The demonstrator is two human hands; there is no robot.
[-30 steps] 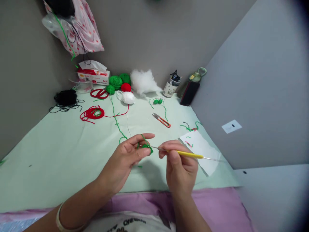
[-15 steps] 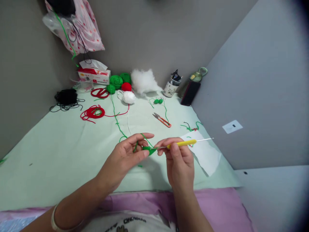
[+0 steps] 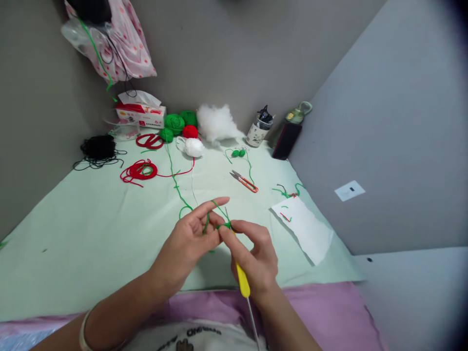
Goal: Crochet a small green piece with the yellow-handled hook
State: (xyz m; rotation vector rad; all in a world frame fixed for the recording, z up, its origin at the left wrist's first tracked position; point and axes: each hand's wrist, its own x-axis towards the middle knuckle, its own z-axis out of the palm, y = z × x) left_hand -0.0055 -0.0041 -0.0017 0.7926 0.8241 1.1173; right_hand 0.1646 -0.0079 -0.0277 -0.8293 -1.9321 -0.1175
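My left hand (image 3: pixel 190 239) pinches a small green crochet piece (image 3: pixel 224 225) between thumb and fingers. A strand of green yarn (image 3: pixel 219 208) runs over its raised index finger. My right hand (image 3: pixel 256 253) is closed at the piece's right edge, thumb and index fingertips touching it. A double-ended crochet hook with a yellow handle (image 3: pixel 243 282) lies in the right hand, steeply tilted. One thin metal end rises beside the piece; the other points down toward my lap. My right fingers partly hide the hook's middle.
Orange thread snips (image 3: pixel 244 181), a torn white paper (image 3: pixel 307 231) and a coil of red yarn (image 3: pixel 141 170) lie on the pale cloth. Behind stand green yarn balls (image 3: pixel 174 124), white stuffing (image 3: pixel 217 123), a tissue box (image 3: pixel 142 114), a pen cup (image 3: pixel 257 134) and a dark phone (image 3: pixel 287 140).
The crochet hook has swung from nearly level, pointing right, to steep with its yellow handle downward. My right hand has moved left, its thumb and index finger now at the crochet piece.
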